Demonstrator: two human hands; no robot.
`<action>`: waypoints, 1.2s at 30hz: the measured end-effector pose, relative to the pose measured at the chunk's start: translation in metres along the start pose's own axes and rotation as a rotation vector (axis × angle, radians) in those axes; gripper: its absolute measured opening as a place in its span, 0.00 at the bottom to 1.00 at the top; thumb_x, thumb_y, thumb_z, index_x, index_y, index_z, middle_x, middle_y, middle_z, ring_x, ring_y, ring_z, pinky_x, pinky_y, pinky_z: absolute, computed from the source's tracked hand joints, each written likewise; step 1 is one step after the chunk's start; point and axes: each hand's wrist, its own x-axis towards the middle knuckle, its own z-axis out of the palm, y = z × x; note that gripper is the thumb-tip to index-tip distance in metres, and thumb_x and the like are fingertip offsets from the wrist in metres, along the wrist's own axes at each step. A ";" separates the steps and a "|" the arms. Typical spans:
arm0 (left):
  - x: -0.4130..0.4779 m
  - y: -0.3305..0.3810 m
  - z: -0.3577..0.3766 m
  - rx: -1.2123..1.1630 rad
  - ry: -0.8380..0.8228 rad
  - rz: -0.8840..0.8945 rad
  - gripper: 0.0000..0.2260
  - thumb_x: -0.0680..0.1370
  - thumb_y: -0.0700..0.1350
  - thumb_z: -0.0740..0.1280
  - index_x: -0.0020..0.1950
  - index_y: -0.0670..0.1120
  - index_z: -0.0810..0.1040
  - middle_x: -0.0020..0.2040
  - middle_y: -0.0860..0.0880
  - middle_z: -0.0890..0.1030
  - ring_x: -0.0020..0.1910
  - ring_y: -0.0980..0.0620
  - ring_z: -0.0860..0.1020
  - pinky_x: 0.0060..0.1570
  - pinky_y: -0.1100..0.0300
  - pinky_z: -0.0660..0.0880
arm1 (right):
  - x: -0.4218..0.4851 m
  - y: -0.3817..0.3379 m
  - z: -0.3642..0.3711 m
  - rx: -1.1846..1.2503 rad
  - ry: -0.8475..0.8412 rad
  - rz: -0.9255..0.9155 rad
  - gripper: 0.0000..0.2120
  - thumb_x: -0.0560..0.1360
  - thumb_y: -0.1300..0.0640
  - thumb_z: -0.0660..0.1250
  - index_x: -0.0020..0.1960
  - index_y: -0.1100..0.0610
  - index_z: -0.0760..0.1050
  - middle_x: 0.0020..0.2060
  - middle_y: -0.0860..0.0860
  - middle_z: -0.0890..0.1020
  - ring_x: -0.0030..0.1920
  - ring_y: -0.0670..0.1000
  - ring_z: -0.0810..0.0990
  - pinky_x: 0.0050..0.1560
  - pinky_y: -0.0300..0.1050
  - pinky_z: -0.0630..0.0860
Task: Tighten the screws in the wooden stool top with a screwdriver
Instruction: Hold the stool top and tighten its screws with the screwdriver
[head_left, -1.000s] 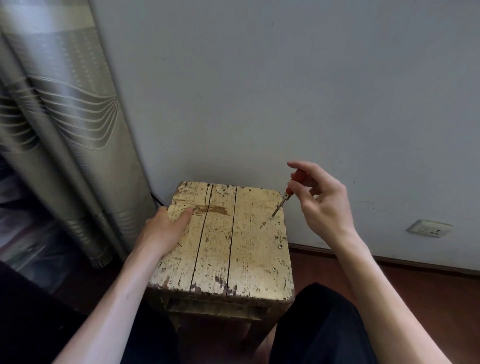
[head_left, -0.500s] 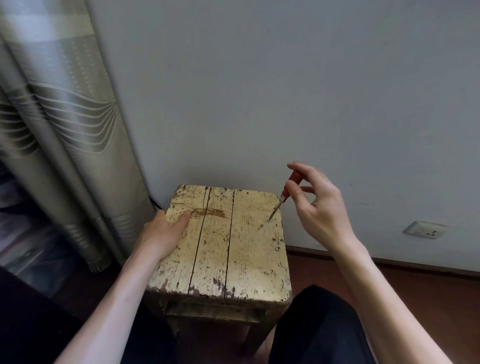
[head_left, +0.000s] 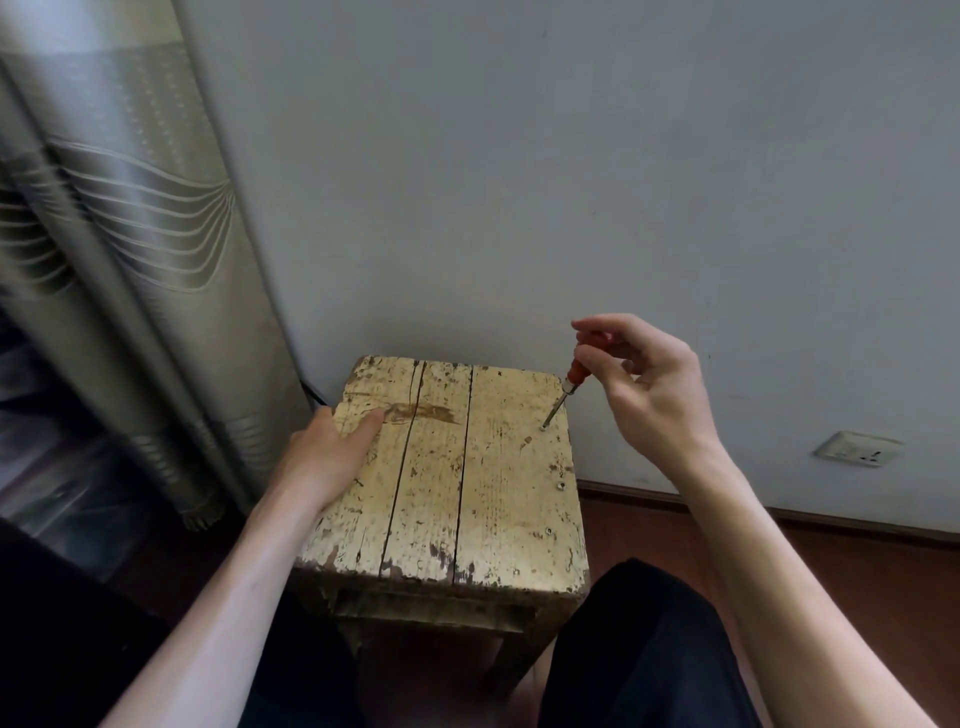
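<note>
Right fingertips (head_left: 589, 357) are pinching the top of a red screwdriver (head_left: 575, 370). Thumb and forefinger are closing on the handle, and the other fingers are curling loosely behind it. The handle is small, smooth and round. The thin metal shaft is slanting down toward 7 o'clock, its tip sitting on a screw (head_left: 544, 428) near the 2 o'clock corner of the stool top (head_left: 467, 499). The right hand (head_left: 649, 400) is hovering off that corner, with the wrist running back toward 5 o'clock.

The left hand (head_left: 327, 457) is clasping the stool top's 9 o'clock edge. Its thumb is lying straight on the wood and pointing to 1 o'clock. Its other fingers are bending over the side, their ends hidden.

The top is showing three rough planks with dark cracks between them. Cream paint is flaking to bare brown wood, and a rust-coloured stain is lying just past the thumb. Two more screw heads (head_left: 561, 486) are sitting along the 3 o'clock edge.

A grey plaster wall (head_left: 519, 182) is standing at 12 o'clock. A pleated, sheeny curtain (head_left: 130, 260) with wave stitching is hanging at 10 o'clock. A white socket (head_left: 857, 449) is sitting low on the wall at 3 o'clock, above a dark skirting board (head_left: 649, 499) and reddish wood floor (head_left: 857, 597). Black-clothed knees (head_left: 639, 649) are flanking the stool's near end at 6 o'clock.
</note>
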 end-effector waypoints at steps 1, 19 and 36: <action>0.000 0.000 0.000 0.002 0.001 0.001 0.44 0.75 0.77 0.55 0.79 0.46 0.65 0.75 0.42 0.72 0.73 0.39 0.71 0.67 0.38 0.72 | 0.001 0.000 0.000 0.001 0.014 -0.003 0.08 0.80 0.62 0.73 0.55 0.51 0.84 0.43 0.53 0.86 0.44 0.49 0.88 0.40 0.40 0.78; 0.000 -0.002 0.000 0.005 0.015 0.004 0.45 0.74 0.78 0.55 0.79 0.47 0.65 0.74 0.42 0.72 0.71 0.39 0.73 0.64 0.41 0.74 | -0.009 0.011 -0.005 -0.124 0.004 -0.027 0.17 0.84 0.61 0.66 0.71 0.53 0.78 0.59 0.47 0.82 0.63 0.38 0.80 0.54 0.31 0.76; 0.003 -0.002 0.001 0.014 0.010 0.012 0.45 0.74 0.79 0.55 0.78 0.46 0.65 0.73 0.42 0.74 0.70 0.39 0.74 0.64 0.40 0.75 | -0.001 0.007 -0.003 -0.005 -0.001 -0.010 0.14 0.81 0.62 0.72 0.62 0.46 0.81 0.45 0.52 0.85 0.44 0.49 0.88 0.41 0.38 0.80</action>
